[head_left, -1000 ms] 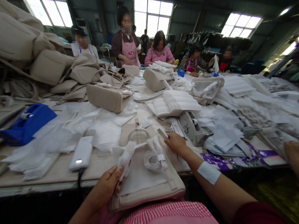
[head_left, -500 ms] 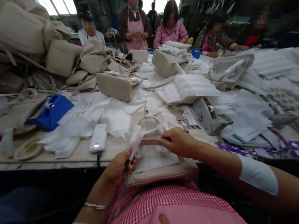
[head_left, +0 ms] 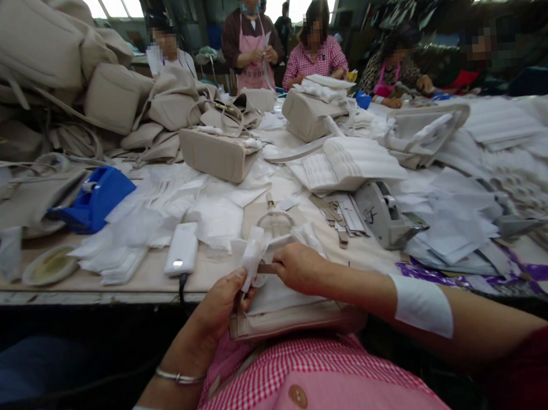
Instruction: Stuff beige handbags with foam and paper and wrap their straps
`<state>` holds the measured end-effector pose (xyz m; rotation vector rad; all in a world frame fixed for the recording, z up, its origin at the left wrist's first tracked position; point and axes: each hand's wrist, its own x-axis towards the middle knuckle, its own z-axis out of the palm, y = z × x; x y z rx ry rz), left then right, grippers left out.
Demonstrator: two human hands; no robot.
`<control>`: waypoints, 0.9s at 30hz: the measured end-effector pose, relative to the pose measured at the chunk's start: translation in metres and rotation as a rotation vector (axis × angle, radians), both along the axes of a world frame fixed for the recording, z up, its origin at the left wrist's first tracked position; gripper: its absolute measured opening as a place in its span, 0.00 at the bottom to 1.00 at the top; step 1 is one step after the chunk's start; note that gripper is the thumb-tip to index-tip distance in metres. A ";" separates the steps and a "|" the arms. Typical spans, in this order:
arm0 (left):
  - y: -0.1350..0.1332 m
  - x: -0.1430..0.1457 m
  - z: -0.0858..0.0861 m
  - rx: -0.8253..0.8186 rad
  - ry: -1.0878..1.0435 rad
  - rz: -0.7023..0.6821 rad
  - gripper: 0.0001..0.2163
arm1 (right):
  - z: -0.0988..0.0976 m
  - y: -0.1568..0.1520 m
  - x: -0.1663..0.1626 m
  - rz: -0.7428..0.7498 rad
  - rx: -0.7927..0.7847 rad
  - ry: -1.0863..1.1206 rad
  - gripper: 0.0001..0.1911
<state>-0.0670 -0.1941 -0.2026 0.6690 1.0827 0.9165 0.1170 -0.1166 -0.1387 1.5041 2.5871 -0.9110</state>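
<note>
A beige handbag (head_left: 285, 315) lies flat against the person's lap at the near edge of the table (head_left: 134, 284), its upper side covered with white wrapping paper (head_left: 273, 298) and its handle parts bundled in the same white wrap. The left hand (head_left: 219, 307) pinches a wrapped piece (head_left: 253, 256) of the bag between thumb and fingers, while the right hand (head_left: 299, 268) is closed on a short brown strip (head_left: 266, 268) that it holds against that wrapped piece; the two hands nearly meet above the bag. Whether anything is inside the bag cannot be told. Just beyond the hands, a white power bank (head_left: 182, 257) with a lit spot lies on the table with a dark cable hanging off the edge, and a grey tape dispenser (head_left: 386, 213) stands to the right among loose white sheets. Farther left sits a blue dispenser (head_left: 92, 197) and a shallow oval dish (head_left: 49, 266) with a yellowish inside. More beige bags (head_left: 217, 153) stand and pile up toward the back, where other people work at the far side of the table
</note>
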 end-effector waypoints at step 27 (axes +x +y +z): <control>-0.008 0.004 0.004 0.071 0.387 -0.025 0.26 | -0.047 -0.031 -0.034 -0.760 -1.041 1.056 0.11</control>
